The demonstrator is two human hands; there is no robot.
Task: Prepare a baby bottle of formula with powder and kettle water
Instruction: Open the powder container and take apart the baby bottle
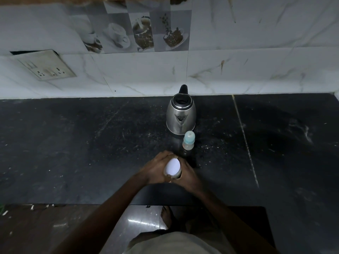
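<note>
A container with a white round lid [172, 167], probably the formula powder jar, stands near the front of the black counter. My left hand [156, 166] and my right hand [188, 174] wrap around it from both sides, so its body is mostly hidden. Just beyond it stands a small baby bottle [188, 140] with a pale blue cap, upright. Behind the bottle sits a steel electric kettle [181, 115] with a black lid and handle, its spout facing me.
The black stone counter [91, 134] stretches left and right, dusted with light specks. A marble-tiled wall [238, 70] rises behind the kettle, with a socket plate [46, 66] at the left. The counter's front edge runs just below my wrists.
</note>
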